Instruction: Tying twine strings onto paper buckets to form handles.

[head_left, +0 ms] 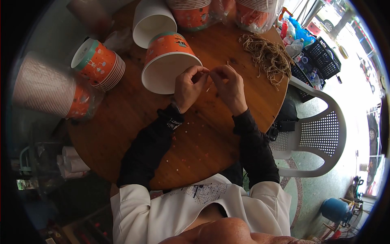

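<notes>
Above the round wooden table (pixel 134 134), my left hand (pixel 188 88) and my right hand (pixel 230 87) meet at the fingertips, both closed in a pinch. A thin piece of tan string (pixel 209 87) shows between them, with a short end sticking up above my right fingers. Most of the string is hidden by my fingers. Beside my left hand, an orange paper bucket (pixel 172 44) lies tipped with its white mouth toward me. Behind it lies a plain white paper bucket (pixel 152 24). A loose bundle of tan string (pixel 268 57) rests to the right of my right hand.
Nested orange buckets (pixel 101 65) and a plastic-wrapped stack (pixel 44 87) stand at the left. More wrapped stacks (pixel 189 14) are at the back. Small paper dots (pixel 187 131) are scattered near me. A grey plastic chair (pixel 321 130) and black crates (pixel 323 55) are at the right.
</notes>
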`<act>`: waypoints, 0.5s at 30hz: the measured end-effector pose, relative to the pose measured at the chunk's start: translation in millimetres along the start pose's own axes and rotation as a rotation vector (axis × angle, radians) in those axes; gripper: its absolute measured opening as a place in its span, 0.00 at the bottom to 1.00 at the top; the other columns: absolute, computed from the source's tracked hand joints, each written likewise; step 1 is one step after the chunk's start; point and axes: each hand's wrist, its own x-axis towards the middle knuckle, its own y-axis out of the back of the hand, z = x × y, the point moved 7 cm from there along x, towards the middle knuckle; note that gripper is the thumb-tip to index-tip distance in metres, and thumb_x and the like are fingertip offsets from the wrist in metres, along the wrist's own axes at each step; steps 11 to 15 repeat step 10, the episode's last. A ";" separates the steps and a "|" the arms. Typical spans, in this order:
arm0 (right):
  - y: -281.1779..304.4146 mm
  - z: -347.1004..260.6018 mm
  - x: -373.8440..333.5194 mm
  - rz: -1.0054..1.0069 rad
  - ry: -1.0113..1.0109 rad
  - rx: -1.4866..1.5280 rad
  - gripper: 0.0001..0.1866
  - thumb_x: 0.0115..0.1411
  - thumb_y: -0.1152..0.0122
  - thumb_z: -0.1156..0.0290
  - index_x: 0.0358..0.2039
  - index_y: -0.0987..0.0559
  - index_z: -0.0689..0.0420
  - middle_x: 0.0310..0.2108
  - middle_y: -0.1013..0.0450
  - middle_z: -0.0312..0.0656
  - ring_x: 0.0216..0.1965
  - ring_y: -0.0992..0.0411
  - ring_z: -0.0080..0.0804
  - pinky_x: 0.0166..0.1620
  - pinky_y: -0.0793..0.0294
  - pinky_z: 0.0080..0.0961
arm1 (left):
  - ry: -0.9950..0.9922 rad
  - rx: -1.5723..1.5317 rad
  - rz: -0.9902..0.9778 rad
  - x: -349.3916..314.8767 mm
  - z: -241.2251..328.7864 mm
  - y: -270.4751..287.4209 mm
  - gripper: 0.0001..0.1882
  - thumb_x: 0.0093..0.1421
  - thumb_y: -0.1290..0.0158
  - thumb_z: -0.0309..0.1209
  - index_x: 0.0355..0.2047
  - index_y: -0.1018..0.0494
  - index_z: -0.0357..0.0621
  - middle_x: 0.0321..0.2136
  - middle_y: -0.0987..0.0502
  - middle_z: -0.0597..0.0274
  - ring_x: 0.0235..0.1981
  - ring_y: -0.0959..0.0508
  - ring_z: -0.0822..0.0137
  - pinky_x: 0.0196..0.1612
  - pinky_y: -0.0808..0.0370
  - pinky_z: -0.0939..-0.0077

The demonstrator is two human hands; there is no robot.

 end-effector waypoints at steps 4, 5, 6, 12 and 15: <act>-0.9 4.3 -0.1 -0.013 -0.066 0.060 0.06 0.57 0.39 0.73 0.33 0.21 0.62 0.28 0.23 0.44 0.30 0.24 0.32 0.35 0.25 0.26 | -0.069 0.040 0.012 -0.6 2.3 1.5 0.04 0.61 0.43 0.28 0.34 0.22 0.41 0.23 0.22 0.65 0.23 0.26 0.78 0.28 0.28 0.80; -0.7 5.1 -0.1 -0.021 -0.074 0.065 0.06 0.57 0.39 0.73 0.33 0.21 0.62 0.28 0.23 0.44 0.29 0.24 0.31 0.34 0.25 0.25 | -0.057 0.047 0.011 -0.1 1.8 1.5 0.05 0.61 0.44 0.28 0.34 0.22 0.41 0.24 0.22 0.66 0.23 0.26 0.78 0.28 0.28 0.80; -0.7 6.0 -0.1 -0.028 -0.082 0.069 0.06 0.58 0.39 0.73 0.34 0.21 0.62 0.28 0.23 0.43 0.29 0.23 0.30 0.34 0.25 0.25 | -0.057 0.047 0.010 0.8 2.2 2.3 0.05 0.61 0.44 0.28 0.34 0.22 0.41 0.24 0.22 0.66 0.23 0.26 0.78 0.28 0.28 0.80; -2.0 6.5 0.2 -0.045 -0.073 0.081 0.06 0.58 0.40 0.73 0.34 0.21 0.62 0.29 0.23 0.44 0.30 0.23 0.31 0.35 0.25 0.25 | 0.147 -0.147 -0.078 4.1 -18.6 1.4 0.05 0.61 0.44 0.30 0.36 0.21 0.44 0.25 0.22 0.68 0.25 0.27 0.78 0.30 0.29 0.83; -2.0 6.5 0.2 -0.045 -0.073 0.081 0.06 0.58 0.40 0.73 0.34 0.21 0.62 0.29 0.23 0.44 0.30 0.23 0.31 0.35 0.25 0.25 | 0.147 -0.147 -0.078 4.1 -18.6 1.4 0.05 0.61 0.44 0.30 0.36 0.21 0.44 0.25 0.22 0.68 0.25 0.27 0.78 0.30 0.29 0.83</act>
